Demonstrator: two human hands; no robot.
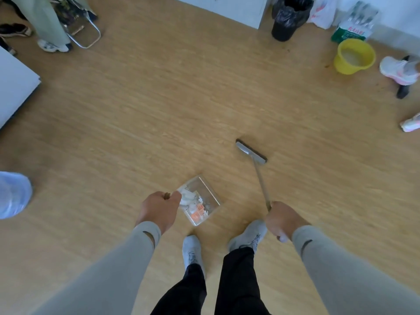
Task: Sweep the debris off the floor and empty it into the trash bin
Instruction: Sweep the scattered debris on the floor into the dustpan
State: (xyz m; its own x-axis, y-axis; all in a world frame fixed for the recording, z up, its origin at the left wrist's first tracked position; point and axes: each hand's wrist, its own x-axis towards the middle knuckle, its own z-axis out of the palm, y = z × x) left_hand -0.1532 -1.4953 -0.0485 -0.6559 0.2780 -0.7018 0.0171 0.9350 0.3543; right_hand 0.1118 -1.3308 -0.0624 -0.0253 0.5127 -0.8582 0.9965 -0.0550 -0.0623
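My left hand (159, 211) grips the handle of a clear dustpan (204, 189) that hangs low over the wooden floor just ahead of my feet. White and orange paper scraps (195, 206) lie inside the pan. My right hand (283, 220) grips the thin metal pole of a broom (251, 151). The dark broom head rests on the floor ahead and to the right of the pan. A black trash bin (287, 18) with a black liner stands far ahead by a white cabinet.
A yellow bucket (353, 56) and bags (353, 23) sit at the far right near the bin. Other people's shoes (400, 70) are at the right edge, and more legs and a folding stool (86, 30) at the top left. A white panel (16, 85) juts in from the left.
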